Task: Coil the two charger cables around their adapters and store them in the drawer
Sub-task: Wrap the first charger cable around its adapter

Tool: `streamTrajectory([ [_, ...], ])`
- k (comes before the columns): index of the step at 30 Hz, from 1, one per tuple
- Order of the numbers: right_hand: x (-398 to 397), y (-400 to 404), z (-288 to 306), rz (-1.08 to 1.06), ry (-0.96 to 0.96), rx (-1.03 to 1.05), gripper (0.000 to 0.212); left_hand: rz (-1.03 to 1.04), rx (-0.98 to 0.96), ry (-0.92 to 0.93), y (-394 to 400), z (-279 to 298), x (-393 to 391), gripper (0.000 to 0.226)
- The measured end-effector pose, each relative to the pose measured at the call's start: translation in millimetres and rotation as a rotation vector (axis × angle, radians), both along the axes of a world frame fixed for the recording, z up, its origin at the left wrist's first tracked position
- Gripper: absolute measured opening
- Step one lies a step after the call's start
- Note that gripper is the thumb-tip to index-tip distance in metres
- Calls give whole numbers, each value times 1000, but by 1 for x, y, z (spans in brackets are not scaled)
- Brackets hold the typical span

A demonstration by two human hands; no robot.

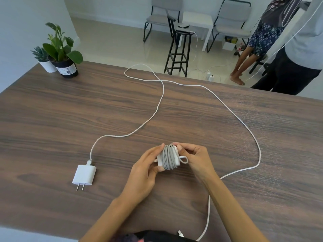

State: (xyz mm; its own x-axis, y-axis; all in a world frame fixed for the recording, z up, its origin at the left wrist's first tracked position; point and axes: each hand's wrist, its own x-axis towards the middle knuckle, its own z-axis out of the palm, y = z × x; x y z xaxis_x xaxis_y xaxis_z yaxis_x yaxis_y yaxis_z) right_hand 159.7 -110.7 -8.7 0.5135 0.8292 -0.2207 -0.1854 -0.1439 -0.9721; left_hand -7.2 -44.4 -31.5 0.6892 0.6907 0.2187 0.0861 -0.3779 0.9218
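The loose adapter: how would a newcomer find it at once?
Start at the wooden table and look left of the two hands. The loose adapter lies flat there, prongs toward the near edge, its cable trailing uncoiled across the table. The held adapter is already wrapped in cable.

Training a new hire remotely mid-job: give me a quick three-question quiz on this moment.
1. True or false: the second adapter on the table already has its cable coiled round it.
2. Which hands hold the wrapped adapter? A) left only B) right only C) both
3. Fill in: the loose adapter's prongs point toward the ___ edge of the table.

Key: 1 false; 2 C, left hand and right hand; 3 near.
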Motion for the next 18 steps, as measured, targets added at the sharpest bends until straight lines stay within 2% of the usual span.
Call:
streamTrajectory([
  [4,0,-3,-9,-10,43,-57,13,6,200,100,3,-9,-2,62],
  [6,-2,-4,-12,-28,59,-93,14,10,242,119,4,-15,-2,62],
  [10,-5,-2,-10,-89,47,-121,10,9,181,122,4,-12,-3,70],
  [18,-6,11,-4,-118,-136,-240,11,-20,97,114,6,-12,-2,75],
])
